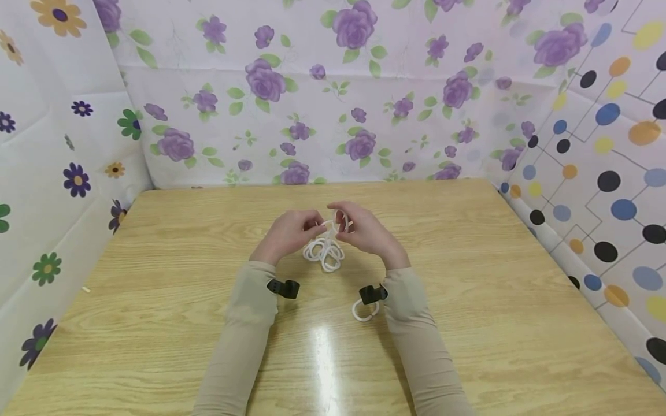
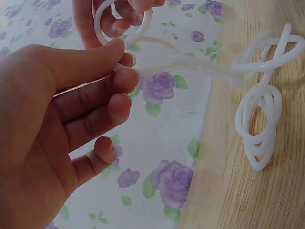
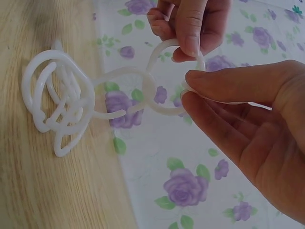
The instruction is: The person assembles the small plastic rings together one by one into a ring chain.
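Both hands meet above the back-middle of the table. My left hand (image 1: pixel 293 231) pinches a white plastic ring (image 3: pixel 164 109) between thumb and index finger, its other fingers loosely bent. From the other side, my right hand (image 1: pixel 366 230) pinches the same ring with thumb and fingertips. A second white link (image 3: pixel 123 71) hangs through it and leads down to a chain of linked white rings (image 1: pixel 330 267), heaped on the wooden table. In the left wrist view the heaped rings (image 2: pixel 259 163) overlap one another.
A single loose white ring (image 1: pixel 356 315) lies near the right wrist, partly hidden by the black wrist camera (image 1: pixel 370 294). A small white bit (image 1: pixel 85 289) lies at the table's left edge. Patterned sheets (image 1: pixel 322 127) hang behind the table (image 1: pixel 494 300) and along both sides.
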A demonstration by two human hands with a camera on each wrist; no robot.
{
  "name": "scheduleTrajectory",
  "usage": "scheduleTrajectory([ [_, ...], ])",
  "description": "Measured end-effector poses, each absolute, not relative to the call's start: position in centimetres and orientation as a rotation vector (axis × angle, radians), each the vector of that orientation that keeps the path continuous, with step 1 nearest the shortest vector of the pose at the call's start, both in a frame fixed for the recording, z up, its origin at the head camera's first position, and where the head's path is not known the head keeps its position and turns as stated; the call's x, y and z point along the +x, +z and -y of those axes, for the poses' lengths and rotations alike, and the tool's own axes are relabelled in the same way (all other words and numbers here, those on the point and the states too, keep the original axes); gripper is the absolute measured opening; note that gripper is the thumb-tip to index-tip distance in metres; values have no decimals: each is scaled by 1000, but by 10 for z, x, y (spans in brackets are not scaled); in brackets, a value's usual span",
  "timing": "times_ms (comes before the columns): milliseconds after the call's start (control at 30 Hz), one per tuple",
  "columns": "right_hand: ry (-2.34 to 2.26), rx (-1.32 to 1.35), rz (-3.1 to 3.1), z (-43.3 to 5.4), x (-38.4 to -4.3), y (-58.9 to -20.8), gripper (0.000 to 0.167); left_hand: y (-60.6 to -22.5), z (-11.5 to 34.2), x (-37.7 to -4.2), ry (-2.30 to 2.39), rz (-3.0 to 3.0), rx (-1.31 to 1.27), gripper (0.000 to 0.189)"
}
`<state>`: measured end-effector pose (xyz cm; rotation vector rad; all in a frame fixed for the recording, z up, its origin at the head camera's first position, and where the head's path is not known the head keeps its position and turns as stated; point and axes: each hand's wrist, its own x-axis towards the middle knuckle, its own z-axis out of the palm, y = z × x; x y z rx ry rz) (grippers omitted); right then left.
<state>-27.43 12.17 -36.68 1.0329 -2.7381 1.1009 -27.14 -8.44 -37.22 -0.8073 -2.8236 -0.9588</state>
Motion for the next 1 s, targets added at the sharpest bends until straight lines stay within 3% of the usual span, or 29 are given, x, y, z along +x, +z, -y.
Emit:
scheduleTrajectory([
  [400, 1070, 1084, 2740, -122, -274, -369, 54, -372, 83, -271, -976, 2884, -866, 16],
  [800, 1150, 1039, 2687, -121, -274, -368, 48, -376, 78, -274, -994, 2895, -874, 33],
  [1000, 1184, 1071, 2656, -120, -274, -369, 45, -376, 77, -273, -1002, 2856, -850, 27],
])
